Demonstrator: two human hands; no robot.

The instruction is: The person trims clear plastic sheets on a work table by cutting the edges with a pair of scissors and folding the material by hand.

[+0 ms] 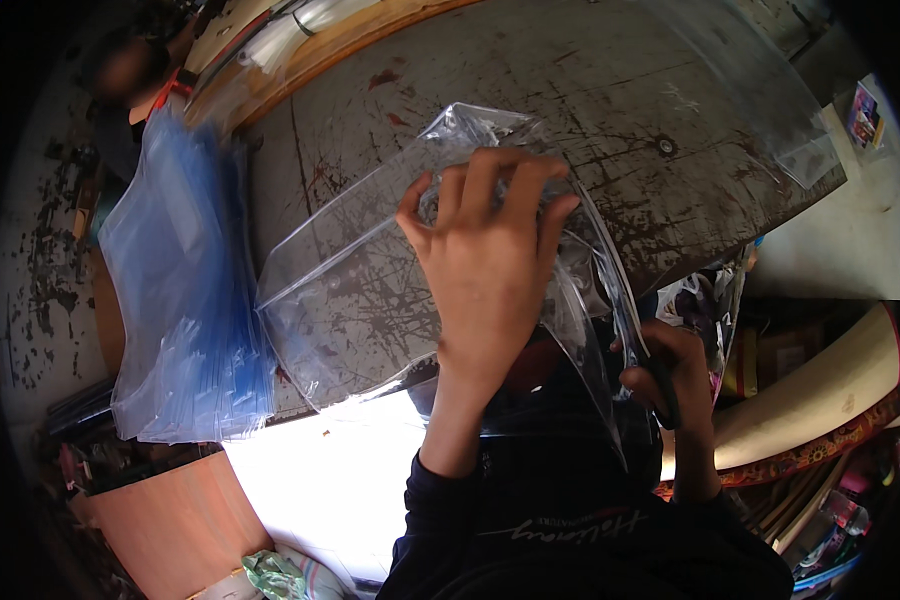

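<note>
A clear plastic bag (345,265) with seamed edges lies over the worn dark table, and part of it hangs past the near edge. My left hand (490,250) is on top of it, fingers curled into the bunched plastic and gripping it. To the right and lower, my right hand (682,355) holds scissors (662,388) by their dark handle. The blades point up and away along the bag's right edge, and the plastic partly hides them. A loose flap of the bag dangles between my hands.
A thick stack of bluish clear plastic bags (185,290) hangs over the table's left side. More clear sheeting (770,110) lies at the far right. A cream roll (820,395) stands right of me. Beyond the stack, another person (150,95) is at the far left.
</note>
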